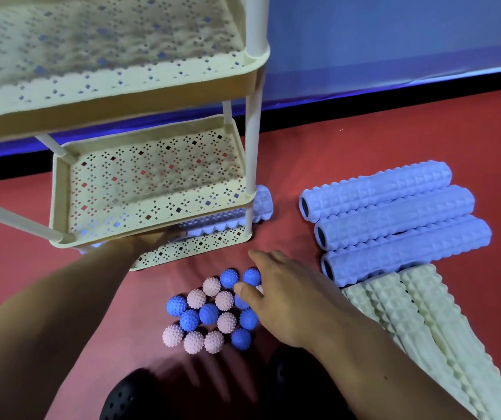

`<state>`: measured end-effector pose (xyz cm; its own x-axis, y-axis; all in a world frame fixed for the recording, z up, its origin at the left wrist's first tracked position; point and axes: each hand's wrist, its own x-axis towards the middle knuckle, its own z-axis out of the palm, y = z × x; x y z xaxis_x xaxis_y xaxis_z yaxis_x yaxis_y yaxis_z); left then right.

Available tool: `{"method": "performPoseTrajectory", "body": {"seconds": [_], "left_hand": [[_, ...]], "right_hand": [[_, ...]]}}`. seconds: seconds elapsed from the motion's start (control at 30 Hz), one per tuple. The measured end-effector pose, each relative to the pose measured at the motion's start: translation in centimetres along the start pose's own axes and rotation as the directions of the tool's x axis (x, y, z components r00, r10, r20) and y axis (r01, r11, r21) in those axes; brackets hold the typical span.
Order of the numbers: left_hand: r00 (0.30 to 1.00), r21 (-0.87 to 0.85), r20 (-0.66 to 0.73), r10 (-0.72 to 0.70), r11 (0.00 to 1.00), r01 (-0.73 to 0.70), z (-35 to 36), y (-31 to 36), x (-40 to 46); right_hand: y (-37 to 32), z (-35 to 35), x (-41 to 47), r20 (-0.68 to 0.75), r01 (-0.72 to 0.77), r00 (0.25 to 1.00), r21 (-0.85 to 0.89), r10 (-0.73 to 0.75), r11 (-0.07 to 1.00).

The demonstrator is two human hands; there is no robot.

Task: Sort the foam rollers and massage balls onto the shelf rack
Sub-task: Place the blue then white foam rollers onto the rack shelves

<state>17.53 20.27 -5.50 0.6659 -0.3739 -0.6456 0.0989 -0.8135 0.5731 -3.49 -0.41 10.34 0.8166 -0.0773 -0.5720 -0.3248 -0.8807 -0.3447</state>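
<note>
reaching under the middle tier of the cream shelf rack (152, 237), my left hand (144, 237) is at the end of a blue foam roller (228, 221) lying on the rack's bottom tray; the tier hides my fingers, so i cannot tell whether they grip it. that roller juts past the rack's right post, so i judge it wants pushing further in until it sits square. my right hand (276, 294), fingers loosely spread and holding nothing, hovers over the spiky massage balls (212, 313) clustered in front of the rack. three more blue rollers (394, 219) and the cream rollers (419, 316) lie right of the rack. i should pinch one ball cleanly without scattering its neighbours.
</note>
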Motion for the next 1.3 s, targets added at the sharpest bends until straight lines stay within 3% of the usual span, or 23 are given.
{"method": "performPoseTrajectory", "body": {"seconds": [0.07, 0.17, 0.27, 0.3, 0.33, 0.43, 0.6, 0.9, 1.0, 1.13, 1.3], "left_hand": [[0.992, 0.103, 0.12, 0.033, 0.994, -0.045, 0.9, 0.0, 0.8], [0.976, 0.454, -0.089, 0.201, 0.88, -0.14, 1.3, 0.8, -0.3], [0.952, 0.595, -0.132, 0.276, 0.79, -0.147, 2.4, -1.1, -0.4], [0.959, 0.639, -0.154, 0.237, 0.764, -0.086, 2.9, -1.5, -0.5], [0.965, 0.641, -0.173, 0.197, 0.766, -0.041, 3.5, -1.3, -1.1], [0.924, 0.652, -0.248, 0.292, 0.755, -0.063, 6.7, -1.2, -2.3], [0.919, 0.6, -0.181, 0.351, 0.779, -0.179, 11.1, -1.2, -3.8], [0.902, 0.583, -0.128, 0.413, 0.767, -0.269, 15.6, -1.8, -3.8], [0.905, 0.577, -0.116, 0.409, 0.769, -0.274, 16.3, -2.0, -3.4], [0.879, 0.575, -0.152, 0.452, 0.764, -0.293, 17.1, -1.5, -2.2], [0.877, 0.548, -0.178, 0.447, 0.785, -0.289, 18.6, -1.2, -0.7]], "right_hand": [[1.1, 0.2, 0.6, 0.013, -0.014, 1.0, 0.028, 0.014, 1.0], [4.4, 0.3, 1.4, 0.025, -0.066, 0.998, 0.141, 0.063, 0.988], [8.6, 0.4, 3.1, -0.023, -0.136, 0.99, 0.179, 0.142, 0.974], [9.8, 0.6, 3.8, -0.031, -0.152, 0.987, 0.16, 0.159, 0.975], [10.9, 0.8, 4.6, -0.036, -0.159, 0.986, 0.128, 0.164, 0.979], [13.9, 1.7, 6.8, 0.011, -0.176, 0.984, 0.001, 0.176, 0.984], [19.2, 2.8, 8.9, 0.127, -0.218, 0.96, -0.213, 0.249, 0.952], [25.1, 6.0, 10.6, 0.107, -0.173, 0.969, -0.356, 0.224, 0.918], [25.4, 6.0, 11.5, -0.065, -0.14, 0.99, -0.327, 0.125, 0.935], [24.9, 3.4, 14.7, -0.331, -0.063, 0.943, -0.285, -0.036, 0.956], [24.0, 0.3, 21.9, -0.293, -0.016, 0.953, -0.306, -0.078, 0.952]]}}
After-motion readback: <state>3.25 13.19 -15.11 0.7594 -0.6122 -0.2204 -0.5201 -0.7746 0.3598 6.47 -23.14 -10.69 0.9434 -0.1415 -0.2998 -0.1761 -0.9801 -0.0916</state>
